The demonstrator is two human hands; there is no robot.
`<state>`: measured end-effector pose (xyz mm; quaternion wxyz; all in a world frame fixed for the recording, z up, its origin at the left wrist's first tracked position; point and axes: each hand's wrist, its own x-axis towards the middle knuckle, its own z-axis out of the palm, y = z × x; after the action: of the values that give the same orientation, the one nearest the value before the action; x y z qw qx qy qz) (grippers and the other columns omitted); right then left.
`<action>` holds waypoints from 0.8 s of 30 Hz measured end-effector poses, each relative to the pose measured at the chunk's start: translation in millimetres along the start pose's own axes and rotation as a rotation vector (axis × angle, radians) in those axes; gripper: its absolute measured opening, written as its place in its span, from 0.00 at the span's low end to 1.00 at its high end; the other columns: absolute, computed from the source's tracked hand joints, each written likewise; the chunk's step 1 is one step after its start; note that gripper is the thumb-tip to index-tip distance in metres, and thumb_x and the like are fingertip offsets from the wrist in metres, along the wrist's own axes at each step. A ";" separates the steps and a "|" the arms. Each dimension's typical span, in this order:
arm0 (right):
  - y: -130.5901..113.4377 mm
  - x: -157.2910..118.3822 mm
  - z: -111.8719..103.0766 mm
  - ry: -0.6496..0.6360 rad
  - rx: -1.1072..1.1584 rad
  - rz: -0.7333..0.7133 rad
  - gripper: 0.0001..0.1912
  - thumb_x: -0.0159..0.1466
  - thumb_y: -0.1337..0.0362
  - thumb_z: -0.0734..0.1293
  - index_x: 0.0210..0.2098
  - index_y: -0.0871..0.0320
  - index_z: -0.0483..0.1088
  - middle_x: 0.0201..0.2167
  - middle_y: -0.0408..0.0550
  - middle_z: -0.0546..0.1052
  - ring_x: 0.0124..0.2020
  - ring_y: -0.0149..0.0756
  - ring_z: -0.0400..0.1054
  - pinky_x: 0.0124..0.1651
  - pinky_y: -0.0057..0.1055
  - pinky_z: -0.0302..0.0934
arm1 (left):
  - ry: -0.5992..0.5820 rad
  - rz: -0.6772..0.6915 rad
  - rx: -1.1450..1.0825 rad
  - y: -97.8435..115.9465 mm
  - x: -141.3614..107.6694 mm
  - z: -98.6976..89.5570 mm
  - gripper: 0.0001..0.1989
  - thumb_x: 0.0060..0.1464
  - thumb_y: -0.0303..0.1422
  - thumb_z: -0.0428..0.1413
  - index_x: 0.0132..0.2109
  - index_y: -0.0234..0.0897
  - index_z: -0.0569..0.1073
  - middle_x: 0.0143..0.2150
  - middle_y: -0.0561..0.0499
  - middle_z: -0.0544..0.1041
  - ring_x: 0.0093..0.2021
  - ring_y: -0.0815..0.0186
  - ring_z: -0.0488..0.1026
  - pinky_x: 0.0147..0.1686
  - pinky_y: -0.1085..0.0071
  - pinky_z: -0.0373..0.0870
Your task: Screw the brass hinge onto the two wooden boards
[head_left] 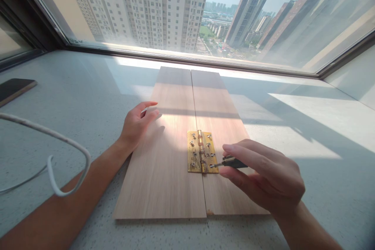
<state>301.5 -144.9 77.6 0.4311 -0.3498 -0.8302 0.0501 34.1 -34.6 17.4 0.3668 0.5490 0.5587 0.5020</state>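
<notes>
Two pale wooden boards lie side by side on the sill, the left board [164, 187] and the right board [212, 95], with a narrow seam between them. A worn brass hinge [201, 151] spans the seam, its leaves lying flat with screws in several holes. My right hand [263, 170] is closed round a small dark-handled screwdriver [234, 161], pinched between thumb and fingers. The driver's tip meets the screw at the hinge's lower right corner. At the left board's outer edge, my left hand [139, 121] grips it, thumb and forefinger over the top; its other fingers are mostly hidden.
A speckled white sill [96, 86] carries the boards. White cable [58, 136] loops in the left foreground, above my left forearm. A dark phone-like slab [17, 88] lies at far left. Behind the boards runs the window frame [187, 61], with tall buildings outside.
</notes>
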 end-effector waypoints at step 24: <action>2.6 1.9 -10.2 -0.143 0.129 0.035 0.24 0.62 0.72 0.61 0.57 0.55 0.68 0.48 0.54 0.72 0.46 0.43 0.69 0.41 0.38 0.67 | -0.018 -0.016 -0.054 -1.0 0.6 0.5 0.19 0.50 0.40 0.59 0.48 0.37 0.76 0.41 0.49 0.77 0.41 0.61 0.74 0.40 0.67 0.69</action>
<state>309.8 -144.0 84.3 0.3912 -0.3312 -0.8478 0.1359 34.2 -33.8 16.5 0.3904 0.5389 0.5461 0.5089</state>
